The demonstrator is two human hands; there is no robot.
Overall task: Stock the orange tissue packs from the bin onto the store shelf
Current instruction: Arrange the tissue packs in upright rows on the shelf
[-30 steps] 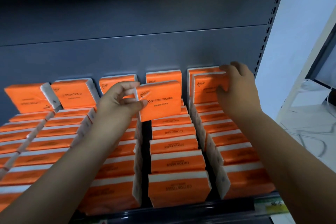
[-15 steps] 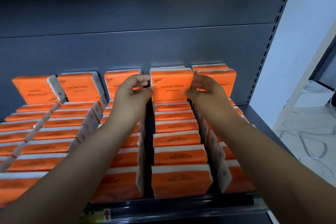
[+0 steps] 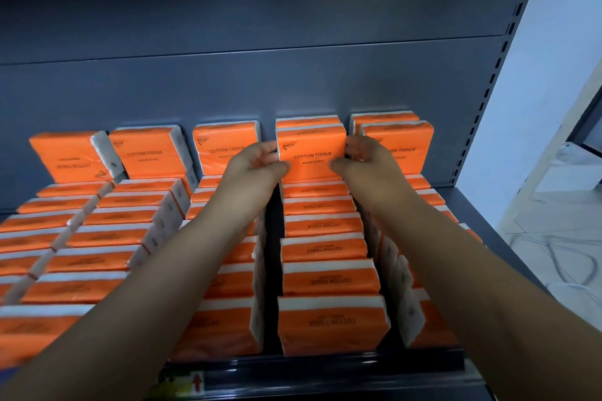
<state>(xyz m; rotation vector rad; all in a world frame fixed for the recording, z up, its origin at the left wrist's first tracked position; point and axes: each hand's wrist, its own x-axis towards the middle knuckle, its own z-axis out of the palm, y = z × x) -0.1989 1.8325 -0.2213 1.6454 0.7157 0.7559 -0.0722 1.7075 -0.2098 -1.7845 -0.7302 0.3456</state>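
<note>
Pack gripped upright at the back of the shelf

Hands are both up at the rear of the shelf (image 3: 508, 225) now, and I see them either side of one orange pack (image 3: 311, 155). Left hand (image 3: 252, 169) has its fingers curled onto the pack's left edge, thumb pressed on the front face below the logo. Right hand (image 3: 368, 163) mirrors it, fingers wrapped on the right edge, thumb on the front near the lower corner. So both are grasping that pack, and it stands upright, label facing me, reading COTTON TISSUE the right way up.

It sits at the far end of the middle row (image 3: 325, 251), just in front of another upright pack against the grey back panel (image 3: 293, 85). Below it I see the row running toward me, packs overlapping with printing upside down. Neighbouring rows flank it on both sides, each with an upright pack at the back; the one to the right is partly hidden behind the right hand. A white strip with red marks (image 3: 53, 246) lies slantwise over the left rows. Down front, a price rail (image 3: 325, 374) carries a tag with a red arrow (image 3: 197, 381). Whether the pack's base touches the row beneath, I can't tell.
</note>
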